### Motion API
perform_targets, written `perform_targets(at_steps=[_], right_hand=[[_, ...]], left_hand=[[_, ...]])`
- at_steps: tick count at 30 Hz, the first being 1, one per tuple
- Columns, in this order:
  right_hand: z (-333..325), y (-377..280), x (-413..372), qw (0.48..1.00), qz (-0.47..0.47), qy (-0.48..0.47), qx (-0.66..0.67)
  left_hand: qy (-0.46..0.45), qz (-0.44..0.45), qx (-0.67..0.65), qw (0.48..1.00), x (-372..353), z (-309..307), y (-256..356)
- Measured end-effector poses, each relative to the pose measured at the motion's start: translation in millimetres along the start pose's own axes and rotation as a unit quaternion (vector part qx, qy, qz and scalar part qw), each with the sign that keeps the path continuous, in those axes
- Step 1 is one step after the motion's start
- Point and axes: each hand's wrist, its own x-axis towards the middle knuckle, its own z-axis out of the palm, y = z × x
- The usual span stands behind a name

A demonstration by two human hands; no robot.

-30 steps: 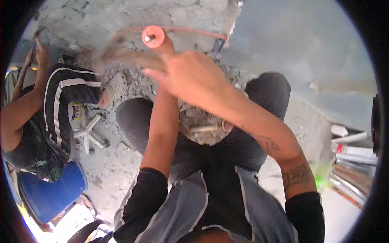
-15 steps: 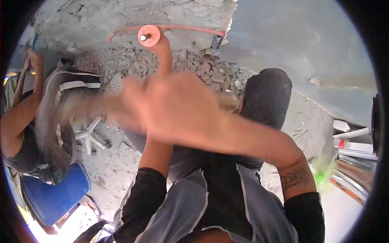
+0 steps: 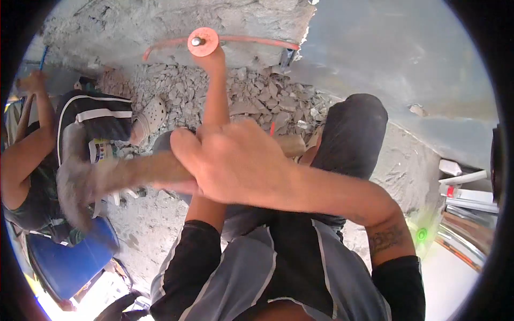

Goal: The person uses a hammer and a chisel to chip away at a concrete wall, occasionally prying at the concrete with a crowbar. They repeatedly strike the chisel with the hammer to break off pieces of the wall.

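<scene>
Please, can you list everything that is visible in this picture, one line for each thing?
chisel: one, orange disc guard, at the wall, top
hammer: one, wooden handle, blurred head, centre left
conduit: one, orange, in the wall groove
rubble: many pieces, grey, below the wall
barrel: one, blue, lower left
co-worker: one, dark striped clothes, left
pipes: several, pale, right edge
left hand: holds the chisel
right hand: grips the hammer

To your left a co-worker [image 3: 27, 152] crouches in striped black shorts [image 3: 96, 115] and a white clog [image 3: 151, 114], with a blue barrel [image 3: 67, 262] just below. Rubble [image 3: 257, 96] lies heaped at the foot of the broken wall [image 3: 160, 21] — an orange conduit [image 3: 257, 39] crosses it. On your right, white pipes [image 3: 466, 190] lie stacked near the grey painted wall [image 3: 385, 53].
</scene>
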Motion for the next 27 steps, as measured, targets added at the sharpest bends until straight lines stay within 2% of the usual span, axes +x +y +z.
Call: perform_targets(at_steps=[2, 3, 4, 5, 6, 7, 8, 9, 10, 12, 13, 14, 15, 16, 17, 18, 19, 20, 21, 22, 23, 24, 26, 27], right_hand=[[-17, -4, 0, 0.998, 0.010, 0.048, 0.039], [-17, 6, -3, 0.997, 0.021, 0.033, 0.059], [-15, 19, -7, 0.998, 0.015, 0.034, 0.060], [-11, 34, -12, 0.996, 0.043, 0.041, 0.070], [-5, 49, -18, 0.993, 0.070, 0.046, 0.080], [1, 68, -25, 0.988, 0.109, 0.037, 0.100], [8, 85, -33, 0.982, 0.147, 0.025, 0.120], [12, 98, -41, 0.966, 0.218, -0.012, 0.137], [16, 110, -49, 0.945, 0.284, -0.055, 0.150], [27, 130, -66, 0.934, 0.309, -0.070, 0.166], [23, 132, -70, 0.937, 0.292, -0.092, 0.167], [18, 133, -72, 0.860, 0.389, -0.100, 0.316], [14, 131, -72, 0.750, 0.476, -0.103, 0.447], [10, 128, -71, 0.754, 0.470, -0.117, 0.444], [2, 124, -68, 0.696, 0.511, -0.072, 0.500], [-3, 125, -66, 0.629, 0.548, -0.023, 0.551], [-7, 131, -67, 0.632, 0.546, -0.029, 0.549], [-10, 141, -71, 0.592, 0.539, -0.002, 0.598], [-11, 149, -73, 0.549, 0.530, 0.027, 0.646], [-12, 153, -73, 0.551, 0.527, 0.026, 0.646], [-13, 157, -72, 0.528, 0.527, 0.035, 0.665], [-13, 160, -71, 0.503, 0.527, 0.044, 0.684], [-9, 160, -69, 0.489, 0.529, 0.043, 0.692], [-6, 160, -67, 0.475, 0.531, 0.043, 0.701]], left_hand=[[-0.093, -0.006, -0.005, 0.996, 23, -21, -11], [-0.070, -0.044, -0.004, 0.997, 28, -30, -10], [-0.065, -0.040, -0.003, 0.997, 31, -39, -12], [-0.053, 0.039, 0.127, 0.990, 29, -51, -14], [-0.038, 0.115, 0.257, 0.959, 26, -61, -24], [-0.014, 0.013, 0.144, 0.989, 27, -65, -29], [-0.004, 0.012, 0.150, 0.989, 28, -67, -35], [-0.003, -0.093, 0.012, 0.996, 29, -70, -35], [0.007, -0.193, -0.128, 0.973, 28, -74, -36], [0.084, -0.177, -0.151, 0.969, 23, -63, -36], [0.114, -0.167, -0.160, 0.966, 19, -59, -32], [0.143, -0.156, -0.169, 0.963, 16, -55, -27], [0.162, -0.125, -0.168, 0.964, 18, -46, -18], [0.179, -0.097, -0.166, 0.965, 23, -43, -11], [0.193, -0.095, -0.163, 0.963, 31, -47, -3], [0.170, -0.095, -0.116, 0.974, 36, -50, 5], [0.143, -0.097, -0.069, 0.983, 42, -52, 16], [0.147, -0.097, -0.069, 0.982, 51, -54, 26], [0.129, -0.049, -0.049, 0.989, 61, -54, 37], [0.109, 0.000, -0.030, 0.994, 72, -53, 50], [0.091, -0.035, -0.061, 0.993, 79, -50, 69], [0.092, -0.034, -0.062, 0.993, 88, -44, 74], [-0.057, -0.079, -0.154, 0.983, 104, -32, 70], [-0.058, -0.076, -0.151, 0.984, 105, -21, 59]])
